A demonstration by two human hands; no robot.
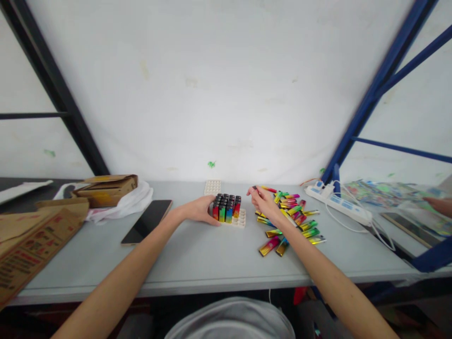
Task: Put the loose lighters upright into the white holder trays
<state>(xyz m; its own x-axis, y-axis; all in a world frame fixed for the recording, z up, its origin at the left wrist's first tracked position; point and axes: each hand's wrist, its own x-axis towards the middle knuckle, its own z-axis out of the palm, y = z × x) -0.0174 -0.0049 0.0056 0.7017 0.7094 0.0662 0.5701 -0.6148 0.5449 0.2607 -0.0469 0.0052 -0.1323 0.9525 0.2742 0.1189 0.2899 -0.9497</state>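
Note:
A white tray [241, 221] with round holes stands mid-table. Upright lighters [226, 209] with black tops and shiny coloured bodies fill its left and back part; bare holes show along its right and front. My left hand [202, 210] curves around the tray's left side, thumb at the front corner and fingers behind, gripping it. To the right, my right hand [264, 202] is raised off the table with its fingers pinched. A dark tip pokes out at the fingertips, seemingly a lighter, mostly hidden. Beside and below that hand spreads a loose pile of lighters [300, 217].
Another white holed tray [212, 186] lies near the wall. On the left are a black flat-screened device [148, 222], a white plastic bag [123, 205] and cardboard boxes [106, 190]. A power strip [341, 204] with cables lies right. Another person's hand [439, 205] shows far right.

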